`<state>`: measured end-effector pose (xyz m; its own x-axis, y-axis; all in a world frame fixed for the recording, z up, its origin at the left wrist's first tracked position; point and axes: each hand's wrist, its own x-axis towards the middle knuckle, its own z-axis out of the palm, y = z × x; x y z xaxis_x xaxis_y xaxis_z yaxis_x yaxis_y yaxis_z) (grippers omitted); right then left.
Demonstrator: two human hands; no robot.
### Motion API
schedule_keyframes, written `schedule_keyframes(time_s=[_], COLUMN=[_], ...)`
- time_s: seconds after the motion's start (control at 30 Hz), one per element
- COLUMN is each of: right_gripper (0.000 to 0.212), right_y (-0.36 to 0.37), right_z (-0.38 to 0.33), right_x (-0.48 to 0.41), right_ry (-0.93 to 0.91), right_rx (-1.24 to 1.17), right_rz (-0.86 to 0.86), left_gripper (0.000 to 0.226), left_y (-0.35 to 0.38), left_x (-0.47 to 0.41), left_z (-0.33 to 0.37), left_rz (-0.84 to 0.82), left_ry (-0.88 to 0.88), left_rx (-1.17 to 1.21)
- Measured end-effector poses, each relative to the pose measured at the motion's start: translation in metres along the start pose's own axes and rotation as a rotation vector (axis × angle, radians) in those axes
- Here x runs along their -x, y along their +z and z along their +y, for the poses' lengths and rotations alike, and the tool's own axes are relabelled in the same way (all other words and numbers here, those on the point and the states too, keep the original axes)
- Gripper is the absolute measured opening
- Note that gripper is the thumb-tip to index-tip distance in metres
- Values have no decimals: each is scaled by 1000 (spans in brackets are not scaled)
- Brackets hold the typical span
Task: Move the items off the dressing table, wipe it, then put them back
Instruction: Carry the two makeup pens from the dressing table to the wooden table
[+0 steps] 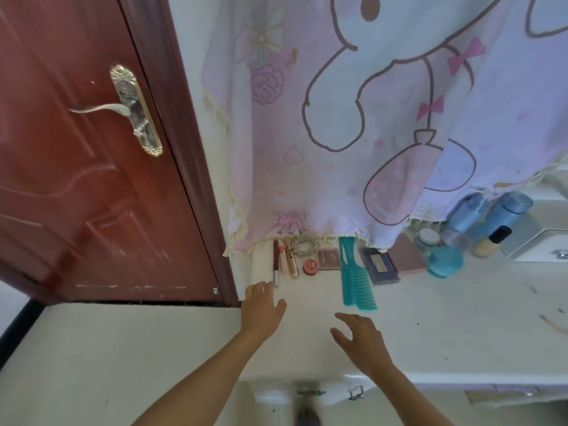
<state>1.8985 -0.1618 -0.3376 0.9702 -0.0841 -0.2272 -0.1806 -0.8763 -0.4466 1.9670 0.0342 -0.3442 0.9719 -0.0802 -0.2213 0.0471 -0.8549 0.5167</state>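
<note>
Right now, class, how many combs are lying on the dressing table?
2. The narrow comb lies mid-table, just below the hanging cloth; the wide-toothed comb lies against its right side. The cloth's hem may hide more.

bare tabletop (430,327) in front, combs (356,278) (teal) jutting forward, bottles (491,222) back right

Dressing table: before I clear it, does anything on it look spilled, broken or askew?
Nothing spilled or tipped: combs, tubes and jars sit in a tidy row. Only brown smudges mark the table top at its right side.
</note>
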Motion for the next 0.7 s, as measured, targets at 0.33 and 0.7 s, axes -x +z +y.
schedule_keyframes(time_s=[0.33,0.7], right_gripper=[40,35], right_y=[19,20], right_z=[-20,-39], right_x=[-66,-138], right_ry=[-255,-273], right_rx=[10,-87], right_rz=[137,133], left_gripper=[73,42], left_y=[34,16], left_x=[-34,-49], left_z=[16,5], left_rz=[-20,-7], left_ry=[-248,-292], left_rx=[-78,-106])
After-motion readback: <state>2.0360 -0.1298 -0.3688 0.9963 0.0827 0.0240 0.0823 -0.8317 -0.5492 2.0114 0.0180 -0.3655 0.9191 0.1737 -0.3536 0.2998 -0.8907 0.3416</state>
